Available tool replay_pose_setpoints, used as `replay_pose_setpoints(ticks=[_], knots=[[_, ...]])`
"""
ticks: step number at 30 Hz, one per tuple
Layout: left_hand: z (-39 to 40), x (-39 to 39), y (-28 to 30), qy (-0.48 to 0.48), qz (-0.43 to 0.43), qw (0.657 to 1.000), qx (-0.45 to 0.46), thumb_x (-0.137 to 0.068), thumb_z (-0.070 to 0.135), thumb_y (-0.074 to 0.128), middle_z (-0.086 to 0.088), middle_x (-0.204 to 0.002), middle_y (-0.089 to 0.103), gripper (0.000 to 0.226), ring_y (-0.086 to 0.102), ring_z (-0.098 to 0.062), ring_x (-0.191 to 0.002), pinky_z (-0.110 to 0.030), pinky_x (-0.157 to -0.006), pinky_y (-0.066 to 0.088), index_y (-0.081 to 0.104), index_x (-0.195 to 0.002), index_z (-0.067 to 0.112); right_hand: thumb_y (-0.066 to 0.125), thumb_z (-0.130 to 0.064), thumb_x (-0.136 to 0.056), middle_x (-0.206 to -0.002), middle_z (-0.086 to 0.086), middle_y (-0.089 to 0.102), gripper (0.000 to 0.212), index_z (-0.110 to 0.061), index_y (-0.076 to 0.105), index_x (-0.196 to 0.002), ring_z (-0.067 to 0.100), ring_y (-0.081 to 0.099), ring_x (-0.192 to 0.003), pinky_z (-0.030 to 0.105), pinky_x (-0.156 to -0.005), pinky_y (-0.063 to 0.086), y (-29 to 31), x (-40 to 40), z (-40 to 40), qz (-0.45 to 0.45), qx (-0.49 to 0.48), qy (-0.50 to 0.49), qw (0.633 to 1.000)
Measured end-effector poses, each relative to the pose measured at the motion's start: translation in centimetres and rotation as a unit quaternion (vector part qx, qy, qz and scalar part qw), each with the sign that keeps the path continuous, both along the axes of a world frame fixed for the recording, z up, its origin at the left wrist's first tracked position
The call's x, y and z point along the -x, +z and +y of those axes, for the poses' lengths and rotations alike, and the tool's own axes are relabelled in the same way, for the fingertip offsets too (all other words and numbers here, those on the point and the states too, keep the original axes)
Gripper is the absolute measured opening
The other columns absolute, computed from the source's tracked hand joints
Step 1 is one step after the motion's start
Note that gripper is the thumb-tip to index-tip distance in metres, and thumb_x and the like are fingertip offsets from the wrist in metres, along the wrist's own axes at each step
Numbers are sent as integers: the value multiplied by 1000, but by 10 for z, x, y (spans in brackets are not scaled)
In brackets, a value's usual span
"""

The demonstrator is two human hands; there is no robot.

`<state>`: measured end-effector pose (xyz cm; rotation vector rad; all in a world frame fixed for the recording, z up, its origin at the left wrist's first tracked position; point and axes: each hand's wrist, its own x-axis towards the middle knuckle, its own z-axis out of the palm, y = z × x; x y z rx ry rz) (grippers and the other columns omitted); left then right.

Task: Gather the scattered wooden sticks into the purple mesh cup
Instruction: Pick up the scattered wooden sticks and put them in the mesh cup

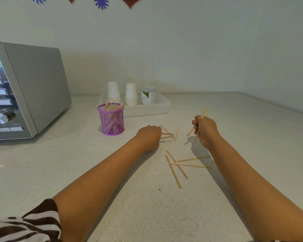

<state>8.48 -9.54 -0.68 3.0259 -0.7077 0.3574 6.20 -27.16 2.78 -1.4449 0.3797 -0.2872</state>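
Observation:
The purple mesh cup stands on the white speckled counter, holding several wooden sticks upright. My right hand is lifted above the counter and grips a couple of sticks that poke out above and below its fist. My left hand rests on the counter right of the cup, fingers curled onto a small cluster of sticks; I cannot see if it holds them. Several more loose sticks lie crossed nearer to me, between my forearms.
A silver microwave fills the left side. Behind the cup sits a white tray with two stacks of white paper cups and a small jar. The wall closes off the back and right.

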Motion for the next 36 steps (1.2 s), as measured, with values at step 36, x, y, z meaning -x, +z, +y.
replay_pose_setpoints(ticks=[36], knots=[[137, -73, 103, 168, -42, 721, 671, -82, -3, 50, -5, -90, 57, 25, 54, -19, -86, -27, -74, 46, 59, -106, 2, 45, -10, -98, -106, 14, 60, 26, 4, 62, -113, 22, 56, -98, 29, -94, 47, -6, -3, 9, -69, 80, 42, 994]])
